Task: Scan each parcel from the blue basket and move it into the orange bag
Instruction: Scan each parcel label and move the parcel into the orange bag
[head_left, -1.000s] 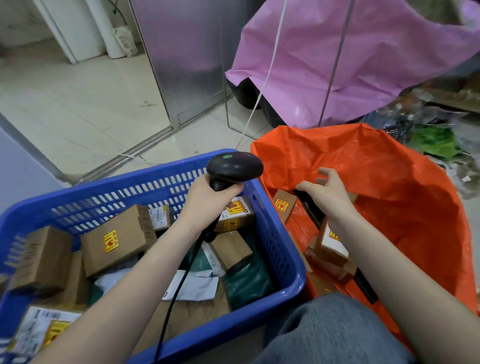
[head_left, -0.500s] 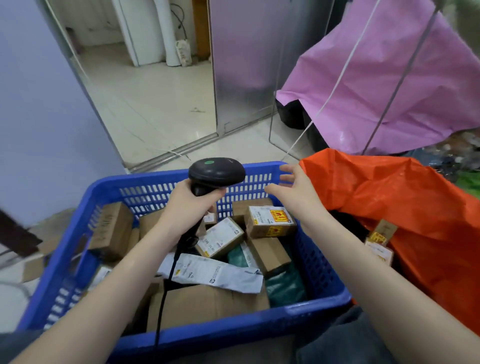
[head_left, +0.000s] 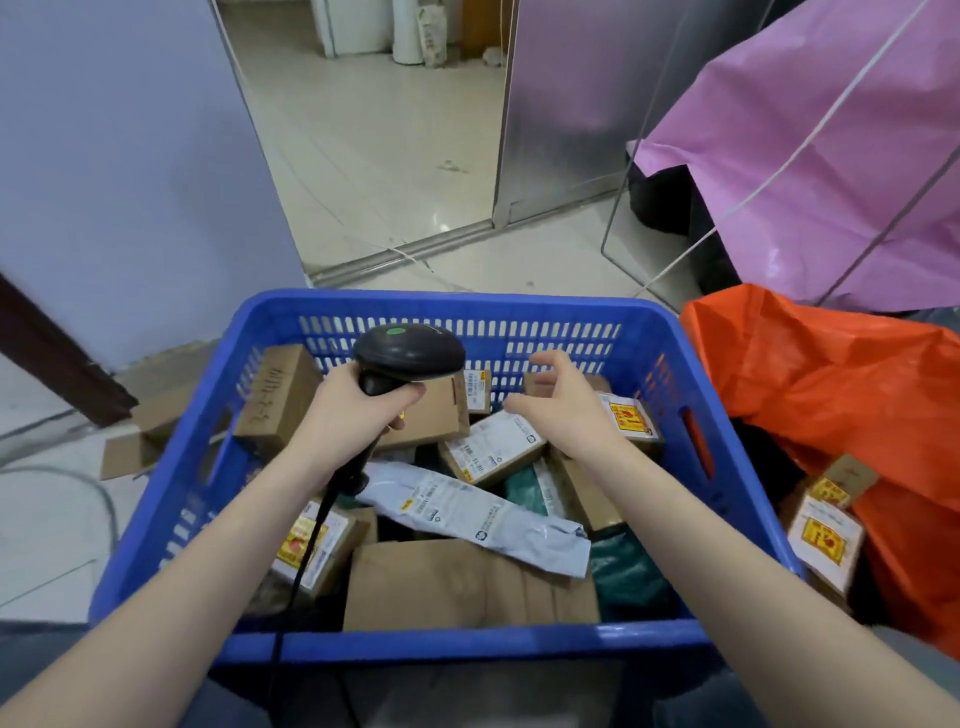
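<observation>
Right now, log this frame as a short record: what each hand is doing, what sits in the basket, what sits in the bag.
left hand: left hand grips the black scanner, held over the basket
right hand: right hand empty, fingers spread, above the parcels
blue basket: blue basket holds many cardboard boxes, a white mailer and a green pouch
orange bag: orange bag to the right of the basket, with labelled boxes inside
scan status: no parcel held at this moment
</observation>
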